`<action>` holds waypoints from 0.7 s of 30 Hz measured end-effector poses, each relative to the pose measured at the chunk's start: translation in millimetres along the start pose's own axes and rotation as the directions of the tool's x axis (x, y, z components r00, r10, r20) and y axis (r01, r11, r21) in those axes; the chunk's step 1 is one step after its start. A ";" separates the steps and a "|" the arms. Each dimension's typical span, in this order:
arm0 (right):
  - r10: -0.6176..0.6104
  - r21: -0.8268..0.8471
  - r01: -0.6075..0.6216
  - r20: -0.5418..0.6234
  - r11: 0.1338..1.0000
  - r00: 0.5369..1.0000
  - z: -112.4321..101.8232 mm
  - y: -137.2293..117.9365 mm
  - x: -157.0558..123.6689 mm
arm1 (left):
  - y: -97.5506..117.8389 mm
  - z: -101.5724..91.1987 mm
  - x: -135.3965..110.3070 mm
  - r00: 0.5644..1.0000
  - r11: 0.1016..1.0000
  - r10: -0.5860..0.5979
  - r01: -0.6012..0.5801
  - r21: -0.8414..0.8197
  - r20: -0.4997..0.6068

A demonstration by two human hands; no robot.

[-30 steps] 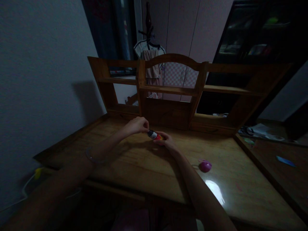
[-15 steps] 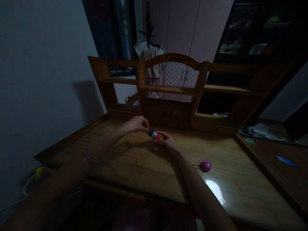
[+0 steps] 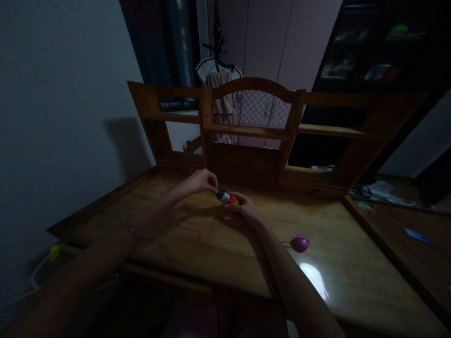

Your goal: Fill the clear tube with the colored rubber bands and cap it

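Observation:
My right hand [image 3: 245,205] is wrapped round a small bottle [image 3: 227,197] with a white, red and yellow label. The bottle lies tilted just over the wooden desk [image 3: 211,239], its dark end pointing up and to the left. At that end, the fingertips of my left hand [image 3: 201,180] are pinched together on the dark cap. The fingers of my right hand hide the bottle's lower end. Nearer to me on the right, a round purple object [image 3: 300,242] rests on the desktop beside my right forearm.
A wooden shelf unit [image 3: 246,133] runs along the back of the desk. The wall [image 3: 70,117] borders the left side. To the right, a lower brown surface [image 3: 398,230] carries a blue item [image 3: 417,235] and papers [image 3: 382,190]. A white cable [image 3: 37,272] hangs at lower left.
Almost nothing differs: both hands keep their places on the bottle, and the view has shifted very slightly.

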State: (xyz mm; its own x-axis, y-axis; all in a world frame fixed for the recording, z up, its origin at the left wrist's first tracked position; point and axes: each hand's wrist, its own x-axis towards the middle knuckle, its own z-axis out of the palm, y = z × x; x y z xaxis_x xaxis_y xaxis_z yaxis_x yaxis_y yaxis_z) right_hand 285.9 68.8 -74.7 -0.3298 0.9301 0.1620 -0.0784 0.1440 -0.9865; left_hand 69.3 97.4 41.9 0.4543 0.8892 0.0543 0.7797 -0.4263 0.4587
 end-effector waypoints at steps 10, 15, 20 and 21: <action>0.010 0.008 -0.010 0.001 1.000 1.000 0.5 -0.1 0.7 | -16.2 20.3 17.7 0.989 0.989 -0.144 0.144 0.015 -0.018; 0.004 0.003 -0.004 0.009 1.000 1.000 -0.4 -0.3 -0.7 | -24.2 25.6 26.8 0.980 0.985 -0.171 0.173 -0.009 0.099; 0.003 -0.007 -0.003 0.012 1.000 1.000 -1.8 1.0 0.1 | -24.8 29.3 30.3 0.970 0.987 -0.150 0.158 -0.026 0.191; 0.001 -0.007 -0.001 0.011 1.000 1.000 -1.8 1.1 0.0 | -24.3 29.8 30.3 0.969 0.987 -0.148 0.156 -0.027 0.197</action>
State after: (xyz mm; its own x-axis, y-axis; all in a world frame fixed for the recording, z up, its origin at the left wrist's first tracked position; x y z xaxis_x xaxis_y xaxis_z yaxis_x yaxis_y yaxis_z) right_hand 287.5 69.7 -75.8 -0.3402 0.9264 0.1613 -0.0713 0.1456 -0.9868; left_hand 77.0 129.7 6.0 0.4101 0.8920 -0.1902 0.8293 -0.2778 0.4849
